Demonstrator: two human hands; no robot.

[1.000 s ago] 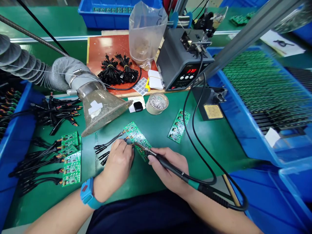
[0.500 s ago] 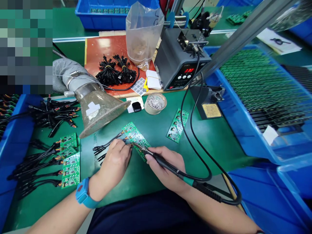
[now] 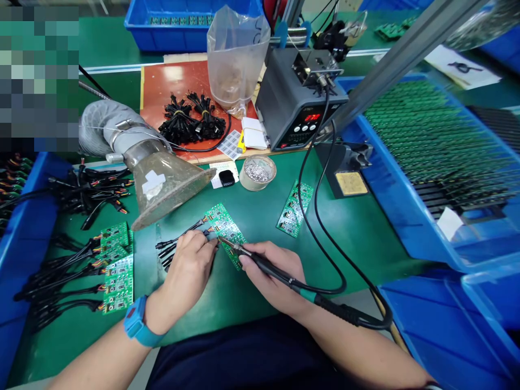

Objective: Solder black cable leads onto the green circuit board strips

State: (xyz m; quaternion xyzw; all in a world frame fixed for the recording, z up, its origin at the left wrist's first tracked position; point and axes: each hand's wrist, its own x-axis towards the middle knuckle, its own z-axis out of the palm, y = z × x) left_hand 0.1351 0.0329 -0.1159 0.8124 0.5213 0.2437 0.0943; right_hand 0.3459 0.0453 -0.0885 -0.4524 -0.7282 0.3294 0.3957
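A green circuit board (image 3: 226,227) lies on the green mat in front of me, with black wire leads (image 3: 179,241) running off its left edge. My left hand (image 3: 189,267) pinches a wire end against the board's near edge. My right hand (image 3: 271,276) grips a soldering iron (image 3: 260,262) like a pen, its tip touching the board just right of my left fingertips. The iron's black cable (image 3: 325,216) loops up to the grey soldering station (image 3: 298,108).
A fume extraction hood (image 3: 162,184) hangs over the mat left of the board. Another bare board (image 3: 293,208) lies to the right, finished wired boards (image 3: 116,265) to the left. A solder tin (image 3: 257,173), iron stand (image 3: 345,168) and blue bins (image 3: 439,162) surround the mat.
Both hands stay on the board with only slight shifts; the view has drifted a little, and the iron's cable loop has moved slightly left.
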